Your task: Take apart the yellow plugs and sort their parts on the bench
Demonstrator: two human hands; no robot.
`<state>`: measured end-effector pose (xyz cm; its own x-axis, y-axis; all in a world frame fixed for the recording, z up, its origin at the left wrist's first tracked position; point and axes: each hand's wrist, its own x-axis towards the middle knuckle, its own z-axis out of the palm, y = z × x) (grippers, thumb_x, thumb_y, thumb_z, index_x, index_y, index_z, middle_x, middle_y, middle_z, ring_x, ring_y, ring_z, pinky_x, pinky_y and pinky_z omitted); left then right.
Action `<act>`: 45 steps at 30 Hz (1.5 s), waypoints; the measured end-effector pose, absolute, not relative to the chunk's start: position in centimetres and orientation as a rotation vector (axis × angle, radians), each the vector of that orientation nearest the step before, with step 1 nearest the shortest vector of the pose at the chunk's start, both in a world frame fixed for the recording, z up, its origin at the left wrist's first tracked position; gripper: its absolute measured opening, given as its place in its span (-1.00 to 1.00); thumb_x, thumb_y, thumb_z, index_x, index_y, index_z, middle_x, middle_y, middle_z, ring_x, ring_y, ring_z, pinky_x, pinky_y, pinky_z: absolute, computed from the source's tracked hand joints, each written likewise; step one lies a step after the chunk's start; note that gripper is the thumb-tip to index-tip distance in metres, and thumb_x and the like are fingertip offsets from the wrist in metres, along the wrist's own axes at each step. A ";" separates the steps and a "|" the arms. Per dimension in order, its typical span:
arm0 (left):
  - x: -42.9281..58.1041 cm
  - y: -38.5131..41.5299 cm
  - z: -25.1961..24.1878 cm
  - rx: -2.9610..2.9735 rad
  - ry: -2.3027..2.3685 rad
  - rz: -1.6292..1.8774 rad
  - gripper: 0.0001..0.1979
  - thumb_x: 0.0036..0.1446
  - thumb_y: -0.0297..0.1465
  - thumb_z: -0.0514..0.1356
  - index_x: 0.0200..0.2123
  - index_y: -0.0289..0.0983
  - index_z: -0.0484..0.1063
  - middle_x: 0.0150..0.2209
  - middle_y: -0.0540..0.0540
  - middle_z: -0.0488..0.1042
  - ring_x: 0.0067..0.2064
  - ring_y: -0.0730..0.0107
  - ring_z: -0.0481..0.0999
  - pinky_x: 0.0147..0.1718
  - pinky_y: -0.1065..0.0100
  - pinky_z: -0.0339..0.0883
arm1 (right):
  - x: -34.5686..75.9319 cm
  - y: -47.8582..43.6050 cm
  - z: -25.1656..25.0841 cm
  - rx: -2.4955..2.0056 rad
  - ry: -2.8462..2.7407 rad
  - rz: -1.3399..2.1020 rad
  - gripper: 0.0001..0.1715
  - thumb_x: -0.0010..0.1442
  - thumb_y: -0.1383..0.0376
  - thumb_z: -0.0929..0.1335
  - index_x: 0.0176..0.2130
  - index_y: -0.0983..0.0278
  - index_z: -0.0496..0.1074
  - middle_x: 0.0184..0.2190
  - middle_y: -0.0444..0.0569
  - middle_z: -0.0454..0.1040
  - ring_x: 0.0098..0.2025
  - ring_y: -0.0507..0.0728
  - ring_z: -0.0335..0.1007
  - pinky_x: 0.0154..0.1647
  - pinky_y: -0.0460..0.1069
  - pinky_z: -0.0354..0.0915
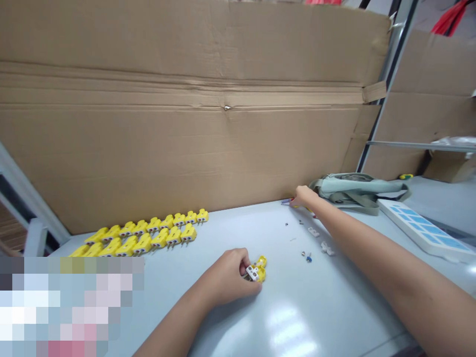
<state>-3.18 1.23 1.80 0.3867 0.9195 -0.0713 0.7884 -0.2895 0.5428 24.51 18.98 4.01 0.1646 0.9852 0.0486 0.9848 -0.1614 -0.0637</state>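
My left hand [231, 275] rests on the pale table [208, 317] with its fingers closed around a yellow plug body [258, 270] that has a white insert on top. My right hand [304, 196] is stretched far out to the back of the table, at the foot of the cardboard wall. Its fingers are curled down onto a small red and blue tool [287, 201] lying there. Between the two hands lie small loose parts: white clips [314, 232], screws and a blue-tipped piece [308, 257].
Two rows of several finished yellow plugs [148, 233] lie at the back left. A large cardboard sheet [186, 114] walls off the far side. A grey-green bag [353, 191] and a white tray with blue cells [424, 228] sit at the right.
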 end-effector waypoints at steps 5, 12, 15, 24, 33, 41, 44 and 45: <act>-3.1 1.2 2.0 2.141 1.471 0.336 -0.74 -0.22 -0.25 0.19 -0.52 -0.22 0.15 -0.48 0.07 0.25 -0.50 0.49 0.17 -0.60 0.46 -0.01 | 24.3 19.3 3.8 -2.386 -2.011 0.075 -0.64 0.13 0.24 0.35 -0.11 0.41 0.38 -0.17 0.12 0.42 -0.18 0.15 0.40 -0.22 0.02 0.34; -3.2 1.3 1.9 2.138 1.467 0.339 -0.73 -0.22 -0.24 0.20 -0.52 -0.21 0.15 -0.49 0.08 0.25 -0.50 0.50 0.16 -0.60 0.47 -0.02 | 24.1 19.5 3.4 -2.388 -2.037 0.113 -0.65 0.22 0.23 0.28 -0.03 0.35 0.30 -0.07 0.06 0.34 -0.12 0.13 0.35 -0.14 0.10 0.33; -3.2 1.2 1.9 2.132 1.475 0.344 -0.73 -0.23 -0.24 0.20 -0.52 -0.21 0.16 -0.48 0.07 0.26 -0.50 0.49 0.17 -0.59 0.46 -0.01 | 23.9 19.3 3.7 -2.343 -2.026 0.073 -0.64 0.14 0.22 0.34 -0.10 0.38 0.37 -0.14 0.09 0.41 -0.18 0.13 0.39 -0.22 0.03 0.34; -3.0 1.1 2.1 2.118 1.483 0.329 -0.74 -0.23 -0.24 0.19 -0.52 -0.21 0.15 -0.48 0.07 0.25 -0.50 0.48 0.17 -0.59 0.46 -0.01 | 28.0 17.8 6.8 -2.219 -2.024 0.000 -0.68 -0.05 0.20 0.36 -0.31 0.33 0.55 -0.41 0.02 0.53 -0.33 0.16 0.43 -0.44 -0.10 0.22; -3.0 1.3 2.2 2.128 1.463 0.310 -0.73 -0.21 -0.23 0.17 -0.50 -0.22 0.14 -0.46 0.05 0.25 -0.48 0.47 0.17 -0.59 0.45 -0.02 | 29.1 15.8 5.3 -2.220 -2.022 0.109 -0.68 -0.05 0.23 0.37 -0.26 0.29 0.55 -0.39 -0.01 0.53 -0.33 0.14 0.43 -0.39 -0.10 0.26; -3.1 1.2 2.1 2.124 1.464 0.306 -0.74 -0.20 -0.24 0.19 -0.49 -0.22 0.16 -0.45 0.05 0.26 -0.47 0.46 0.19 -0.57 0.45 0.00 | 27.2 17.2 3.6 -2.202 -2.148 0.125 -0.70 0.20 0.23 0.29 -0.08 0.31 0.35 -0.09 0.01 0.37 -0.12 0.14 0.35 -0.16 0.07 0.33; -3.2 1.2 2.1 2.127 1.467 0.308 -0.74 -0.21 -0.25 0.19 -0.48 -0.22 0.17 -0.43 0.04 0.28 -0.46 0.46 0.21 -0.57 0.45 0.01 | 26.6 17.8 3.2 -2.202 -2.159 0.130 -0.67 0.21 0.23 0.28 -0.03 0.30 0.31 -0.05 0.02 0.34 -0.10 0.14 0.34 -0.14 0.09 0.33; -3.2 1.1 2.1 2.129 1.465 0.310 -0.74 -0.21 -0.25 0.19 -0.48 -0.22 0.17 -0.43 0.03 0.28 -0.46 0.45 0.21 -0.57 0.45 0.01 | 26.5 17.9 3.1 -2.202 -2.159 0.129 -0.67 0.21 0.24 0.28 -0.03 0.30 0.31 -0.05 0.02 0.34 -0.10 0.14 0.34 -0.14 0.09 0.33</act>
<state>-3.19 1.14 2.11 0.3848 0.9167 -0.1076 0.7944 -0.2695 0.5443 26.51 17.88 3.13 0.0189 0.9996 -0.0211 0.9950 -0.0208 -0.0977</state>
